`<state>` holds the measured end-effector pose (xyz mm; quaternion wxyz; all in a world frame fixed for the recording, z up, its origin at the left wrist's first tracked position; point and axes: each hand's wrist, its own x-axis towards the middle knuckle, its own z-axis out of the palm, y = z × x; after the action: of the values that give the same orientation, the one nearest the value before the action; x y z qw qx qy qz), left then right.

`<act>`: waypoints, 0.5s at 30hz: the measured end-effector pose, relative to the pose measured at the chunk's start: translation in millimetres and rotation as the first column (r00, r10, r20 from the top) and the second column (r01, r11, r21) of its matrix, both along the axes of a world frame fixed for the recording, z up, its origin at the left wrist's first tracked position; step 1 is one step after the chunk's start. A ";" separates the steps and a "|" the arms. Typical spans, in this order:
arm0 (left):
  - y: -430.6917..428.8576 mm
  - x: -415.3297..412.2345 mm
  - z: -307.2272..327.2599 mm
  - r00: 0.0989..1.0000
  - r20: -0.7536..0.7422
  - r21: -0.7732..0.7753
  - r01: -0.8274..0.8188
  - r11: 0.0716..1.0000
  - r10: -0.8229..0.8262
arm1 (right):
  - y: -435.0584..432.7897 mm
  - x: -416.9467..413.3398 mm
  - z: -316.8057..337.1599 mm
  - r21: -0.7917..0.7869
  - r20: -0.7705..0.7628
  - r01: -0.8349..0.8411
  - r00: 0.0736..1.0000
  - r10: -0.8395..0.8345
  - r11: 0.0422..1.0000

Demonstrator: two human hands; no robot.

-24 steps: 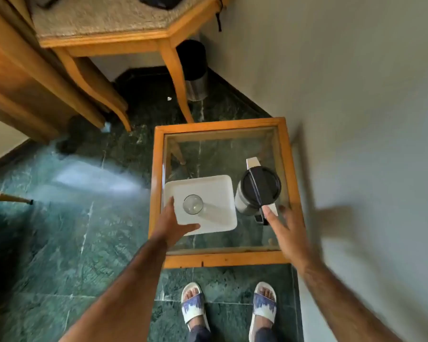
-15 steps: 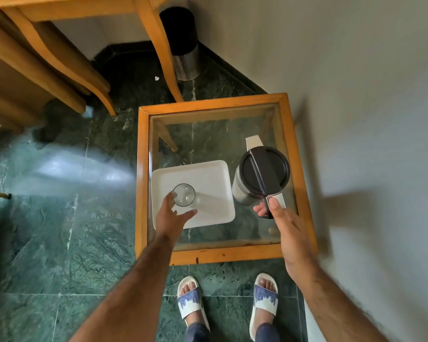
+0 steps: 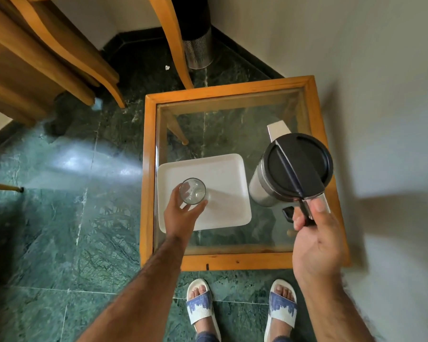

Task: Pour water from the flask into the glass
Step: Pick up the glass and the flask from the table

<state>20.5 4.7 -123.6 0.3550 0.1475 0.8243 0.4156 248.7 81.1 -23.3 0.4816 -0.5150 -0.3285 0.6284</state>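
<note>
A steel flask [image 3: 292, 171] with a black lid stands upright on the right side of a glass-topped wooden table [image 3: 223, 261], spout pointing away. My right hand [image 3: 314, 233] is closed around its black handle at the near side. A clear empty glass [image 3: 192, 191] stands on the near left of a white square tray [image 3: 223, 208]. My left hand [image 3: 182, 215] wraps the glass from the near side, thumb and fingers on its wall.
A wall runs close along the table's right edge. A perforated steel bin [image 3: 198, 50] stands in the far corner behind wooden furniture legs [image 3: 176, 45]. My feet in white and blue slippers [image 3: 240, 307] stand on green marble floor just before the table.
Both hands moved forward: the left closed around the glass, the right closed on the flask handle. The camera moved closer over the table.
</note>
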 end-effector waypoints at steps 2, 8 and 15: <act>1.6 -0.8 1.0 1.000 -0.005 0.005 0.015 1.000 -0.015 | 8.1 6.0 -0.2 0.013 -0.016 0.016 1.000 -0.016 1.000; 4.1 -3.6 14.6 0.999 0.016 0.085 0.041 0.996 -0.042 | 38.1 26.6 5.7 0.012 -0.138 0.017 0.990 -0.015 1.000; 11.9 -7.5 82.3 0.989 -0.055 0.210 0.147 0.967 -0.138 | 47.4 48.5 72.3 0.035 -0.072 -0.037 0.997 0.040 0.999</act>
<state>13.0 16.5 -41.3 0.3497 0.2519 0.7691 0.4720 297.2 128.4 49.1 0.4895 -0.4773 -0.3311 0.6503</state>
